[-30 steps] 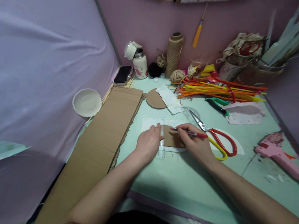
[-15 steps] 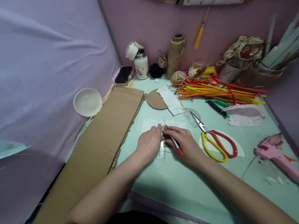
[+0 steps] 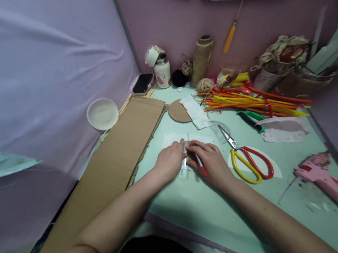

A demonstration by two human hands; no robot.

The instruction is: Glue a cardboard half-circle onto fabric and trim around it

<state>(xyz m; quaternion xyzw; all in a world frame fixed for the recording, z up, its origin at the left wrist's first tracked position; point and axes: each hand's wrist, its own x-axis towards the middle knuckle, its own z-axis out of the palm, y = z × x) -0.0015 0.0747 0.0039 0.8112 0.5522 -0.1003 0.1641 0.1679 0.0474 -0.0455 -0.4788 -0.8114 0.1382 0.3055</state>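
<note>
My left hand (image 3: 170,159) presses down on a clear ruler (image 3: 183,172), its fingers close together along the ruler's left side. The ruler lies upright in view across a pale sheet (image 3: 172,139), much of which my hands cover. In my right hand (image 3: 209,159) is a red-and-white pen (image 3: 200,164), gripped with its tip near the ruler's upper right edge. My right fingertips rest beside the ruler. What lies under both hands is mostly hidden. Scissors (image 3: 237,147) with one yellow and one red handle lie to the right, partly over a clear protractor (image 3: 221,130).
A long cardboard sheet (image 3: 117,153) runs along the left, near a paper plate (image 3: 102,114). Behind are a cardboard disc (image 3: 178,111), a bottle (image 3: 162,74), a twine spool (image 3: 202,61) and coloured sticks (image 3: 253,102). A pink glue gun (image 3: 317,173) lies at right.
The view has shifted slightly, so most things appear farther right. My left hand stays on the ruler. The pen in my right hand has moved only a little.
</note>
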